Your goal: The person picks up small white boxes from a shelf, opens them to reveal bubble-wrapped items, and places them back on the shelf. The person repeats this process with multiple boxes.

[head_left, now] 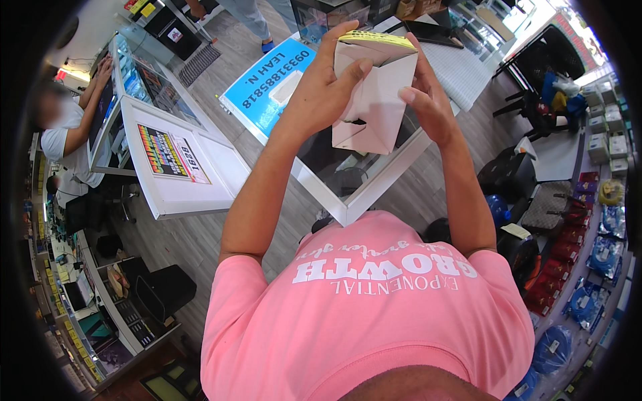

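Up in front of me I hold a white cardboard box (384,93) with a yellow printed strip along its far edge. Its near face shows folded flaps with a small dark gap between them. My left hand (328,90) grips the box's left side, the thumb pressed on the flaps and the fingers reaching over the far corner. On the right side, my right hand (428,97) closes round it with the thumb on the near face; its other fingers are mostly hidden behind the box. Below the box is a glass-topped counter (352,207) with a white frame.
A blue printed sign (267,83) lies left of the box. Farther left, a person (70,134) leans on another glass counter (194,180). Someone's legs (247,20) show at the back. Black chairs (552,60) stand right, beside shelves of packaged goods (588,267). Another black chair (160,287) is lower left.
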A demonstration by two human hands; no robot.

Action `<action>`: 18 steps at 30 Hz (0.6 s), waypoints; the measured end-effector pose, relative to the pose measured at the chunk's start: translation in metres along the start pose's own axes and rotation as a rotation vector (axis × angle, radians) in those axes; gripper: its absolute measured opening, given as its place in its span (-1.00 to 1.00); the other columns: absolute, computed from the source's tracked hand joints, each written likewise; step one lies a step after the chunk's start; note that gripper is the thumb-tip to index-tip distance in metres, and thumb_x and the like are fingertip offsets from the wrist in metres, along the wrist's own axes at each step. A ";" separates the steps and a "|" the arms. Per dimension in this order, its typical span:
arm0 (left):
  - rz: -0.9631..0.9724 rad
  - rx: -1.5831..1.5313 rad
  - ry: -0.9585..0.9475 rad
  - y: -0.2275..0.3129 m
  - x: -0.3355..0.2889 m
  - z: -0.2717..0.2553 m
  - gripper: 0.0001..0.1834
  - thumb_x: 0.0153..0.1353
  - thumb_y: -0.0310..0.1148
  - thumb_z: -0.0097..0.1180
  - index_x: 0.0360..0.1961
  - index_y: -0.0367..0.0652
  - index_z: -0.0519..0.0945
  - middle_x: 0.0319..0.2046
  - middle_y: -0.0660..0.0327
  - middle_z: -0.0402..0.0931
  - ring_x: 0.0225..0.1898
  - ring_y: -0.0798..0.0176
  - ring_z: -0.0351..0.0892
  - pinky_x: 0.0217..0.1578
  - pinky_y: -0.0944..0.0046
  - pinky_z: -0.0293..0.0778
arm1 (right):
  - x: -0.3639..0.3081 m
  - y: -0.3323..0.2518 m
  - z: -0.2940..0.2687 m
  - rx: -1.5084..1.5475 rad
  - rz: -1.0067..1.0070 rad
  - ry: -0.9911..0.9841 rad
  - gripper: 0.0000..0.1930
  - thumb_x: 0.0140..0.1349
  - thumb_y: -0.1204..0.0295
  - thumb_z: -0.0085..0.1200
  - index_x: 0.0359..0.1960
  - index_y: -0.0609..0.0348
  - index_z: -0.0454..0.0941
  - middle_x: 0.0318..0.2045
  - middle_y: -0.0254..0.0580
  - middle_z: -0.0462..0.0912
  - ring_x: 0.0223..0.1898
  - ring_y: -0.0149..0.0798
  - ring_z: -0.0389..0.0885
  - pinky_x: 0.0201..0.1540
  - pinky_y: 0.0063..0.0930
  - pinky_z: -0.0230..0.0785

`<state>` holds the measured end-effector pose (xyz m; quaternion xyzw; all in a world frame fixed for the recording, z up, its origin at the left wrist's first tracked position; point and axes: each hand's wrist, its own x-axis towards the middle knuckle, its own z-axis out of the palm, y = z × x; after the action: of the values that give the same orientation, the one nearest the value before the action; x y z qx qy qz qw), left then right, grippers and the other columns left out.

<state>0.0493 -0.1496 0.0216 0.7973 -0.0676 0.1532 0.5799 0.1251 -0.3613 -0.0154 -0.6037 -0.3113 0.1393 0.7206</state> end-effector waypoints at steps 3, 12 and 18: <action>0.024 -0.042 0.042 -0.006 0.003 0.004 -0.30 0.47 -0.10 0.18 0.53 0.04 0.21 0.28 -0.14 0.46 0.26 -0.10 0.56 0.22 0.06 0.50 | -0.001 0.002 0.004 -0.207 -0.065 0.122 0.16 0.16 0.17 0.39 0.68 0.02 -0.18 0.52 0.14 0.19 0.43 0.06 0.37 0.42 -0.12 0.31; -0.022 0.061 0.210 -0.018 0.011 0.012 -0.36 0.44 -0.20 0.14 0.47 -0.03 0.23 0.35 -0.24 0.22 0.35 -0.30 0.31 0.36 -0.09 0.31 | -0.006 -0.014 0.059 -0.930 -0.249 0.290 0.21 0.15 0.34 0.41 0.67 -0.01 -0.29 0.37 0.24 0.33 0.35 0.27 0.45 0.33 -0.04 0.39; -0.030 0.108 0.179 -0.018 0.014 0.001 -0.47 0.37 -0.28 0.08 0.33 -0.18 0.40 0.43 -0.15 0.12 0.41 -0.27 0.11 0.41 -0.09 0.19 | 0.020 -0.035 0.051 -0.975 -0.080 0.092 0.26 0.17 0.29 0.39 0.62 0.32 -0.45 0.47 0.46 0.20 0.48 0.29 0.28 0.49 -0.10 0.19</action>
<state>0.0675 -0.1437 0.0095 0.8114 0.0045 0.2185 0.5421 0.1029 -0.3179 0.0272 -0.8637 -0.3312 -0.0772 0.3721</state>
